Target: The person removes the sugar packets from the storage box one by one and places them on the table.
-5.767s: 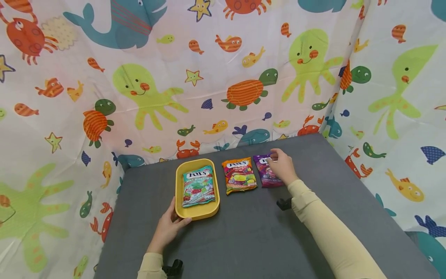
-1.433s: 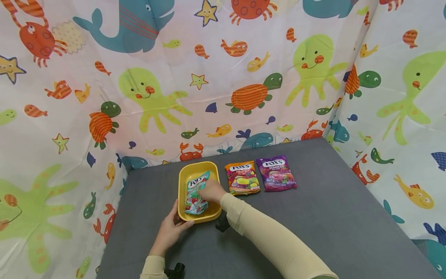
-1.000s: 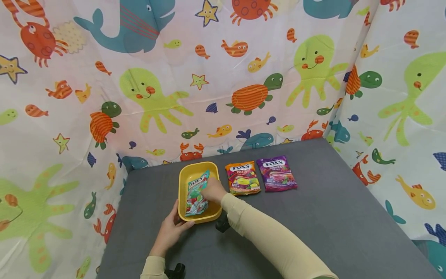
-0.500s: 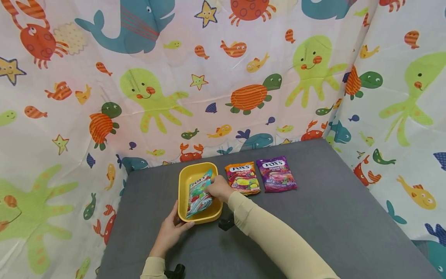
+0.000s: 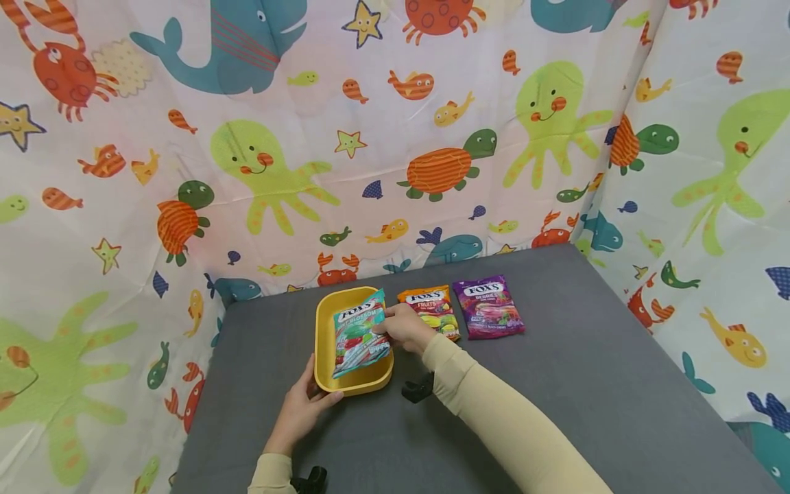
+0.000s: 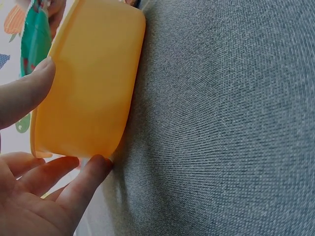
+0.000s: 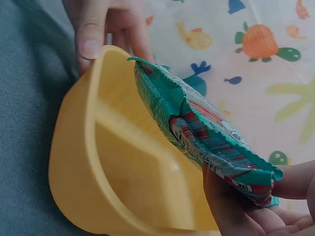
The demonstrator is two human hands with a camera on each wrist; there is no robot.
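Observation:
My right hand (image 5: 409, 326) pinches a teal Fox's mint candy bag (image 5: 358, 336) by its right edge. The bag hangs tilted over the yellow plastic tub (image 5: 322, 343). In the right wrist view, the bag (image 7: 162, 98) is seen from its sealed end above the tub's open inside, with thumb and fingers on opposite faces. My left hand (image 5: 297, 415) holds the tub at its near left corner. The left wrist view has the thumb at the rim and the fingertips against the side wall of the tub (image 6: 93, 83), which stands on the grey cloth.
An orange Fox's fruits bag (image 5: 441, 319) lies right of the tub, partly hidden behind my right hand. Beside it is a purple Fox's berries bag (image 5: 489, 309). A sea-animal curtain (image 5: 370, 116) rises behind the grey table (image 5: 524, 412) and along its sides.
My right hand has gone from the purple bag to the teal bag, gripped it and raised it from the tub's bottom, drawing slightly right. My left hand has stayed on the tub.

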